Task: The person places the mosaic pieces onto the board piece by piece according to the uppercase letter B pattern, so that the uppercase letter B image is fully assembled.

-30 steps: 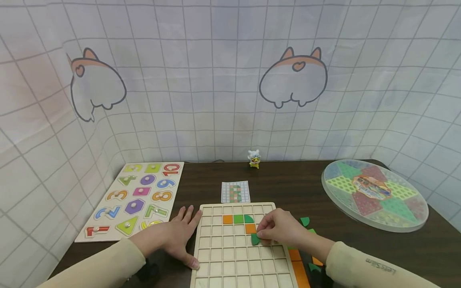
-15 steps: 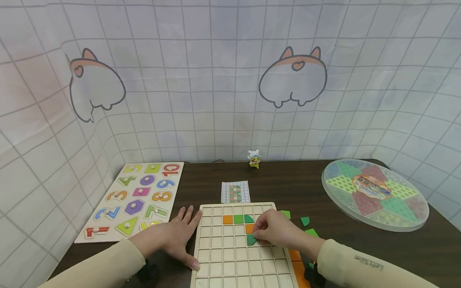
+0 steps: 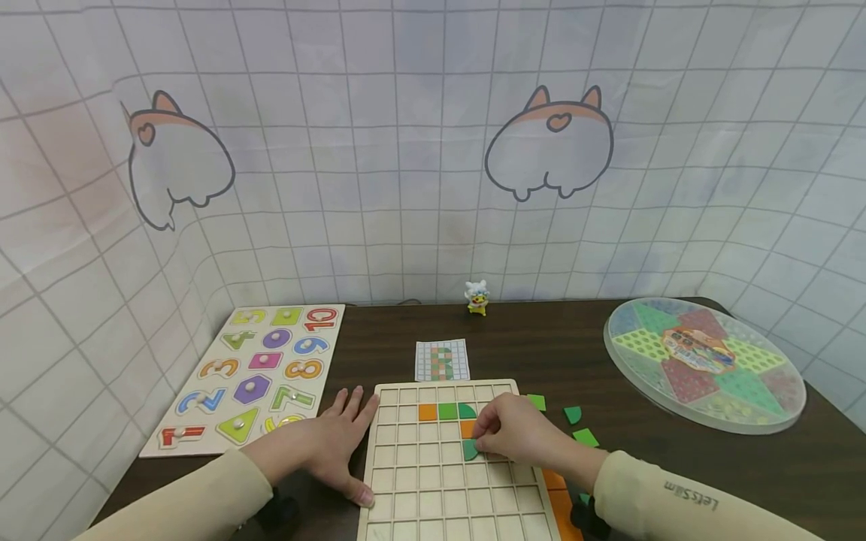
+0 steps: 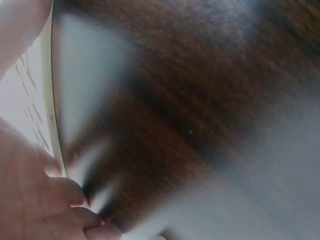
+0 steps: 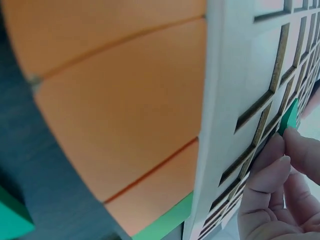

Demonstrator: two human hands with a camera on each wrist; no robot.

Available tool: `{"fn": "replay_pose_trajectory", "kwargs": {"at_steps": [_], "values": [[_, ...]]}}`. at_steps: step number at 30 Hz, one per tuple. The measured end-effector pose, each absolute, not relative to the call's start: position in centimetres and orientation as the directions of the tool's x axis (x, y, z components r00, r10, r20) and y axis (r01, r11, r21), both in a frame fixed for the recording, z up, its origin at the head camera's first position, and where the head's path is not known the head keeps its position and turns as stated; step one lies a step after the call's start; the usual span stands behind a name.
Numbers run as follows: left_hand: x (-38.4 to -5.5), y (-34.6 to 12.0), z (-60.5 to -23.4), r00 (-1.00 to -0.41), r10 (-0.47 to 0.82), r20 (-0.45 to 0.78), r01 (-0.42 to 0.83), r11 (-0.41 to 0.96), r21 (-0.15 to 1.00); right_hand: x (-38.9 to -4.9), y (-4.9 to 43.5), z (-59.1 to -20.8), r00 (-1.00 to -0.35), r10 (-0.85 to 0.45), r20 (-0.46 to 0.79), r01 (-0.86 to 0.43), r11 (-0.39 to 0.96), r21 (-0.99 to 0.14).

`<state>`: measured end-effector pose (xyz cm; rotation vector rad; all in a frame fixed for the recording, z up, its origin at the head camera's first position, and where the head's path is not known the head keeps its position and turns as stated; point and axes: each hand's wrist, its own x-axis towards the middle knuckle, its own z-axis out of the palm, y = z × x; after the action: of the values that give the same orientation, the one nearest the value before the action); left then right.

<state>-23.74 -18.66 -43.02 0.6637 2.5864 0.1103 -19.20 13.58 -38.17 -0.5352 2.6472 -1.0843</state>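
Observation:
A pale wooden grid board (image 3: 419, 481) lies in front of me. My right hand (image 3: 517, 430) pinches a dark green quarter-circle tile (image 3: 470, 451) between thumb and fingertips, right over a cell below an orange tile (image 3: 467, 429); the right wrist view shows the same green tile (image 5: 288, 117) at the fingertips. Another orange tile (image 3: 428, 412), a light green tile (image 3: 448, 411) and a dark green quarter-circle (image 3: 467, 410) sit in one row above. With fingers spread, my left hand (image 3: 336, 443) rests along the board's left edge.
Behind the board lies a printed pattern card (image 3: 442, 361). Loose green tiles (image 3: 585, 437) and a row of orange tiles (image 3: 563, 511) lie to its right. A number puzzle (image 3: 213, 445) is at left, a round game box (image 3: 704, 368) at right, a small figurine (image 3: 477, 298) behind.
My right hand has moved slightly left, bringing the dark green quarter-circle under the orange tile and turning it a little. The left hand stays put.

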Motion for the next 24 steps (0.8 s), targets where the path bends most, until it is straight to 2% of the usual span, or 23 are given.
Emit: {"fn": "replay_pose_trajectory", "kwargs": {"at_steps": [8,24], "values": [[-23.60,-18.62,-42.91,-0.778,0.472,-0.415,0.435,0.881,0.188,-18.99,13.60,-38.18,-0.909,-0.406,-0.093,-0.220,0.658,-0.720],[-23.76,-18.66,-43.11,-0.777,0.469,-0.421,0.437,0.882,0.177,-18.90,13.45,-38.50,-0.872,-0.488,-0.032,-0.359,0.684,-0.635]]}}
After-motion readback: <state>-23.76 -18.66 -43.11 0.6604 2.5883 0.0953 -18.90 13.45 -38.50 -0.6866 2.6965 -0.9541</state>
